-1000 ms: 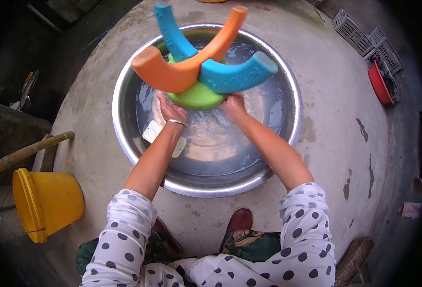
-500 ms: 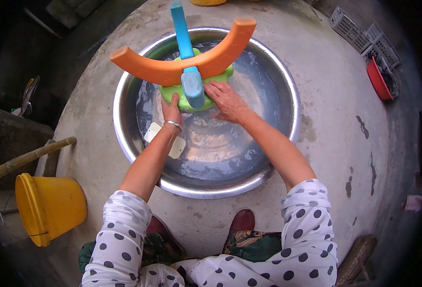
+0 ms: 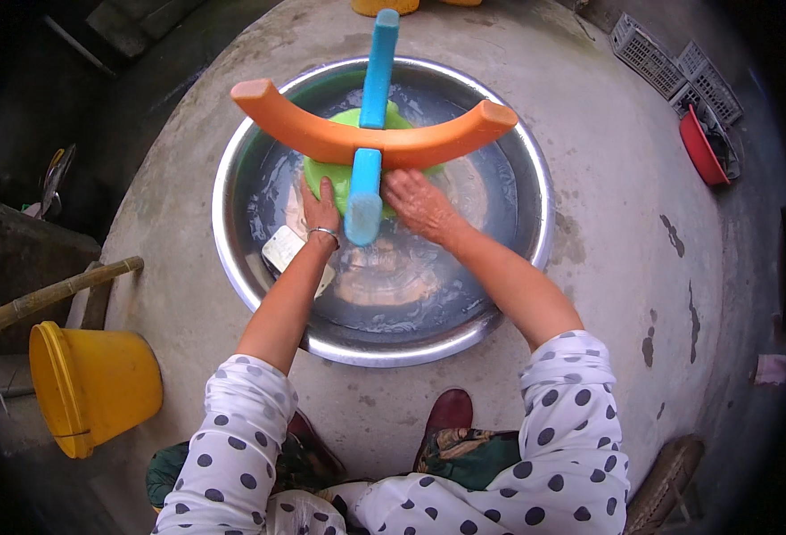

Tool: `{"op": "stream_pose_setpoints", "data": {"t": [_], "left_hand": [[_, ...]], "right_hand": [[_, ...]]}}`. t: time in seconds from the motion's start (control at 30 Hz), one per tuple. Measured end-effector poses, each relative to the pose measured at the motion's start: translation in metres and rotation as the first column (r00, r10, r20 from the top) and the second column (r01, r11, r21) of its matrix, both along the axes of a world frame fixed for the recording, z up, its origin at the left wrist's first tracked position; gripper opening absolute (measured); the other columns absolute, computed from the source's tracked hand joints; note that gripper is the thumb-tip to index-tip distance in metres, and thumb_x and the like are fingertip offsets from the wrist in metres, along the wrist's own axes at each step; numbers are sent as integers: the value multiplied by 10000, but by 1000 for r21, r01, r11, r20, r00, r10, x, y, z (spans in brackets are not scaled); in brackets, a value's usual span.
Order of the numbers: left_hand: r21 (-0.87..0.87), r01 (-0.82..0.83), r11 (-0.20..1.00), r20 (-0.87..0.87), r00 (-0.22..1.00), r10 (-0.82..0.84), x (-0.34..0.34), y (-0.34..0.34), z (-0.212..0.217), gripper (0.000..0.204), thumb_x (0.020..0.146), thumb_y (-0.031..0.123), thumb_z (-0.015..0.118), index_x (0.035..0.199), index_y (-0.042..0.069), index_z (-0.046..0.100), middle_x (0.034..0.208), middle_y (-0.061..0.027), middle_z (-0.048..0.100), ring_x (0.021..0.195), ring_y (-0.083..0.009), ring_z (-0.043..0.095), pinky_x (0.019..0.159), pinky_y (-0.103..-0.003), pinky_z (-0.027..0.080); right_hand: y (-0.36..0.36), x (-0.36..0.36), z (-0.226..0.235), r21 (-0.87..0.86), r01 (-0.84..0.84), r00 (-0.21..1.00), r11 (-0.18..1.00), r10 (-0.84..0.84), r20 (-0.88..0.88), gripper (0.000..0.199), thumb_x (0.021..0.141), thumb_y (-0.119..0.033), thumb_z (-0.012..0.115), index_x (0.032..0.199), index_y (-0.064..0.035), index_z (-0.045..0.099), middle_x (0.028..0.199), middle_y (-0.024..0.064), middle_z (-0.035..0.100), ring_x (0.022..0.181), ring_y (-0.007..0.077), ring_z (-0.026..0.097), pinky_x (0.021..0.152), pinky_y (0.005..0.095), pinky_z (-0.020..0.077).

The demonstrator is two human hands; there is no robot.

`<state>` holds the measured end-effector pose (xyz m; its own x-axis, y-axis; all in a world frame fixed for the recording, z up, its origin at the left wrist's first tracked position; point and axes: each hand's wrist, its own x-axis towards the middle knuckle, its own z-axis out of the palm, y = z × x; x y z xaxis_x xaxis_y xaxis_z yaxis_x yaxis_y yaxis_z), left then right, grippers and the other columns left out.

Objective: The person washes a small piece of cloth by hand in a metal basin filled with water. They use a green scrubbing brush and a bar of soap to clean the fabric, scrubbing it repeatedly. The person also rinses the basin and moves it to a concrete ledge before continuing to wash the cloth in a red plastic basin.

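What looks like an upturned plastic stool stands in a wide metal basin of water. Its green seat is lowest, and from it rise a curved orange leg piece and a crossing blue leg piece. My left hand grips the seat's near left edge, thumb on the green surface, other fingers mostly hidden. At the near right edge, my right hand holds the seat beside the blue leg, its fingertips partly out of sight. A cream rectangular object lies in the water by my left wrist.
On the concrete floor, a yellow bucket lies tipped at the left, near a bamboo pole. Grey plastic crates and a red basin are at the far right. More yellow containers show at the top edge.
The stool has turned clockwise and tilted: the orange piece's right end has dropped, and the blue piece's near end has come closer to me. My hands have stayed on the seat.
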<state>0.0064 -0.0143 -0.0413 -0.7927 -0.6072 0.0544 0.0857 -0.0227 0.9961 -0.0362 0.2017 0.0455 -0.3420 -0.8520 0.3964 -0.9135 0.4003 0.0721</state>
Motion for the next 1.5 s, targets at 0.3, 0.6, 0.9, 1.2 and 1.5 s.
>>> {"op": "stream_pose_setpoints", "data": {"t": [0.3,0.6,0.9,1.2,1.5], "left_hand": [[-42,349,936,573,776,-263,17,16,33,755,783,571,486,1217,-36,371,1036,-174,548,886,-213,557,750,-332,447],[734,304,607,-228,952,-203,10,14,61,543,884,493,332,1217,76,436,1153,-68,514,1038,-211,495,901,-337,378],[803,230,550,-154,971,-181,26,16,96,640,825,630,286,1149,122,499,1096,-58,553,999,-221,518,886,-377,386],[322,692,646,-546,693,-471,26,-12,178,527,852,272,516,1283,32,329,1189,-95,480,1078,-197,480,888,-319,414],[73,412,908,-153,904,-398,3,1,176,623,785,229,631,1289,10,339,1109,-107,522,942,-130,515,800,-249,430]], "right_hand": [[12,-17,-28,52,-26,978,998,36,-204,322,730,-127,451,1005,21,525,1178,210,450,1157,313,387,1003,459,269],[12,45,22,-157,-9,988,988,33,149,574,580,-156,669,1081,34,463,1136,189,464,1070,321,441,897,430,347],[2,57,121,-481,200,781,854,158,605,421,725,-226,654,1043,-8,486,888,178,556,813,305,555,719,362,430],[14,7,186,-506,687,235,521,500,834,321,851,-266,544,999,19,545,909,88,595,765,144,572,674,283,478],[22,-15,98,-280,925,74,259,598,798,511,877,-414,426,1064,54,513,997,131,576,882,224,572,760,319,480]]}}
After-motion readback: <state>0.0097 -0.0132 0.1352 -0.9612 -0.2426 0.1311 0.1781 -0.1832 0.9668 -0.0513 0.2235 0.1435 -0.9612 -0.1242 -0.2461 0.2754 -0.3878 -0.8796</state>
